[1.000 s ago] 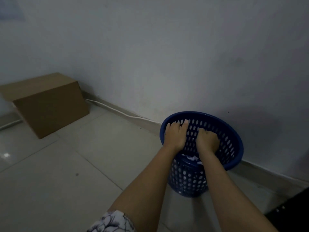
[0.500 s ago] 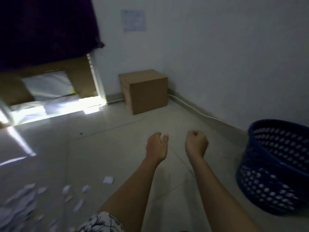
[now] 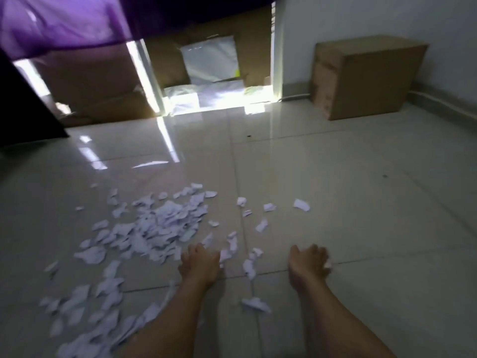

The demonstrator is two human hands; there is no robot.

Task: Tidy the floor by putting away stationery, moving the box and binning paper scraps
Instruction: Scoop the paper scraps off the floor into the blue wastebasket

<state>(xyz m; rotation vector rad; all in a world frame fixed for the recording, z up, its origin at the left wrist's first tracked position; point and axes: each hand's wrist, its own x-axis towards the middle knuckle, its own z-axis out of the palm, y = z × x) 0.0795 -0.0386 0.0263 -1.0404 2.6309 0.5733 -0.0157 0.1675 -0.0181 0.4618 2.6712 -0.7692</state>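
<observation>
Floor tiles spread pale and glossy ahead of me. The cardboard box stands against the right wall. Paper scraps lie heaped left of centre, with strays trailing right. My left hand is loosely curled at the heap's near edge, gripping nothing. My right hand is curled with a white bit at its fingers; I cannot tell whether it is pinched.

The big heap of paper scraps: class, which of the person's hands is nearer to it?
Left. The left hand is at the near right edge of the heap. The right hand lies farther right, past the stray scraps between the hands.
</observation>
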